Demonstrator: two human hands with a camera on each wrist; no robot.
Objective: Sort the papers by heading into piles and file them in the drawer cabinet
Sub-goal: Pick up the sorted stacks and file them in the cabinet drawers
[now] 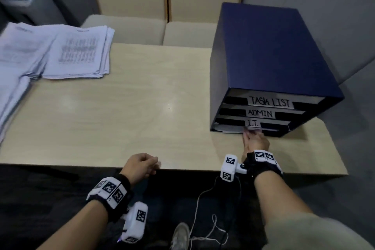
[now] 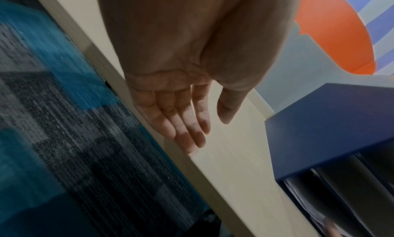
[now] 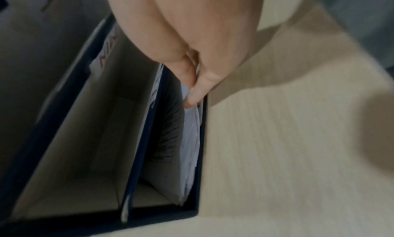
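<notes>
Right hand (image 1: 256,141) reaches to the bottom drawer (image 1: 233,129) of the cabinet (image 1: 269,50), thumb and fingers pinching papers (image 3: 192,131) already lying inside it. That drawer's label is hidden behind the hand; those above read TASK LIST, ADMIN and I.T. This looks like the filing step for one pile; next the hand should let go and push the drawer shut without creasing the sheets. Left hand (image 1: 142,165) hangs relaxed at the near tabletop (image 1: 121,107) edge, fingers straight, holding nothing. Unfiled stacks (image 1: 77,53) lie far left, cut off by the frame, their headings too blurred to read.
</notes>
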